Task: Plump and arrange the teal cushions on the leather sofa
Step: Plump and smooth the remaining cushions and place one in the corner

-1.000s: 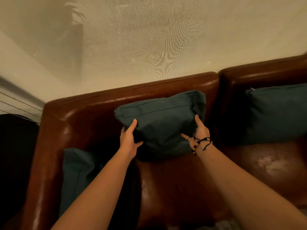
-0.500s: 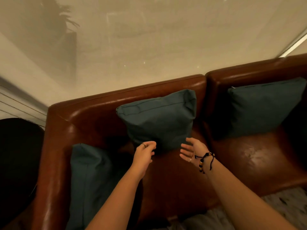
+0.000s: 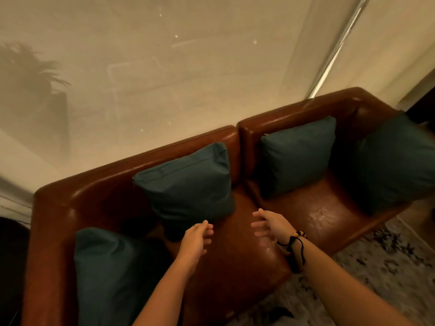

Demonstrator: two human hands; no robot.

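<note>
A brown leather sofa point(image 3: 324, 217) holds several teal cushions. One cushion point(image 3: 188, 187) leans upright against the left backrest. Another point(image 3: 296, 156) leans on the right backrest. One cushion point(image 3: 108, 274) stands against the left armrest, and one point(image 3: 395, 165) against the right armrest. My left hand point(image 3: 196, 240) hovers just below the middle-left cushion, fingers loosely curled and holding nothing. Over the seat to its right, my right hand point(image 3: 270, 225) is open with the palm turned left and a dark beaded bracelet on the wrist.
A sheer beige curtain point(image 3: 164, 78) hangs right behind the sofa back. A patterned rug point(image 3: 376, 267) lies on the floor at the lower right. A dark object point(image 3: 11, 267) stands past the left armrest.
Both hands let go of the middle-left cushion and drew back over the seat. The view swung right, so the right half of the sofa and its cushions now show.
</note>
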